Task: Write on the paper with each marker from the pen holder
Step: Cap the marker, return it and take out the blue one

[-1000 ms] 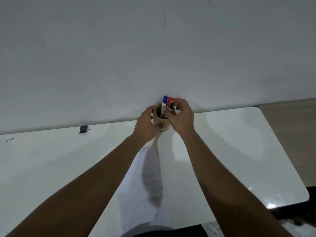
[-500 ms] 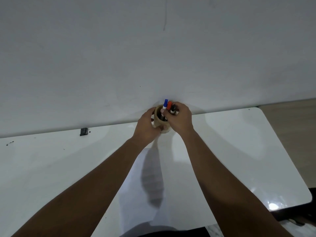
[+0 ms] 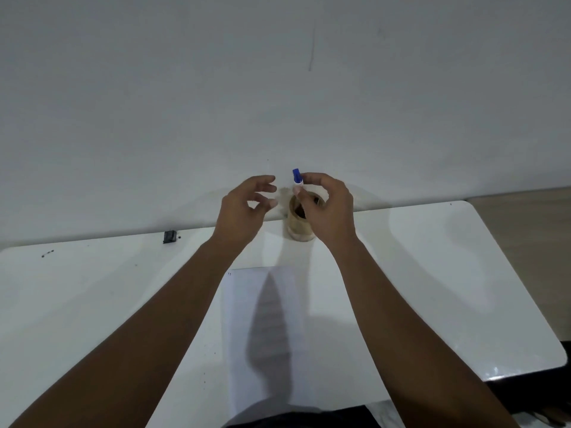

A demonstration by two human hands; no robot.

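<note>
A tan round pen holder (image 3: 297, 231) stands at the table's far edge against the wall. My right hand (image 3: 327, 208) hovers over its mouth, pinching a marker with a blue cap (image 3: 297, 177) that points up above my fingers. The hand hides the rest of the holder's inside, so the other markers are out of sight. My left hand (image 3: 244, 208) floats to the left of the holder with fingers spread, touching nothing. A white sheet of paper (image 3: 278, 341) lies on the table between my forearms, crossed by a dark shadow.
The white table (image 3: 432, 288) has rounded corners and meets a plain white wall. A small black object (image 3: 169, 236) sits at the far edge to the left, with a few dark specks (image 3: 47, 253) beyond it. Wooden floor (image 3: 531, 223) shows at right.
My left hand has let go of the pen holder and drawn off to the left, opening. My right hand has lifted the blue-capped marker; the red and black caps are no longer visible.
</note>
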